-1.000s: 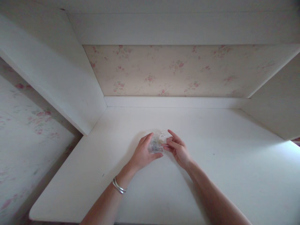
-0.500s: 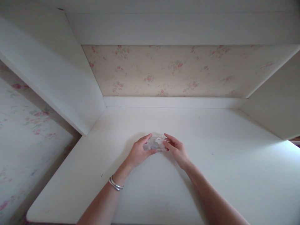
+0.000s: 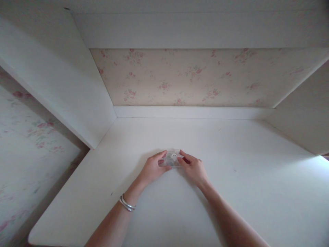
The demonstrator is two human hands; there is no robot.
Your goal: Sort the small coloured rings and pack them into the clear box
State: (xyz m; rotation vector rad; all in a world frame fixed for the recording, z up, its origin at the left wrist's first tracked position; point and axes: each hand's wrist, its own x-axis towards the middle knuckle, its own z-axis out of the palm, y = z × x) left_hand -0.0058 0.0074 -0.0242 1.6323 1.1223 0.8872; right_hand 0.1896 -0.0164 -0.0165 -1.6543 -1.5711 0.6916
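Note:
A small clear plastic box sits on the white desktop between my two hands. On its top shows a white, rounded piece, too small to make out exactly. My left hand grips the box's left side, thumb at the near edge and fingers at the far edge. A silver bangle circles that wrist. At the right end is my right hand, its fingers bent round the box's corner and its thumb beside the white piece. The box's right end is partly hidden by those fingers.
The white desktop stretches out on both sides. A white side panel stands at the left, another at the right. Behind are a low ledge and flowered wallpaper. A small dark speck lies at the left.
My right hand has shifted slightly left and nearer, its thumb closer in over the box. My left hand has barely moved, with its index finger a little lower.

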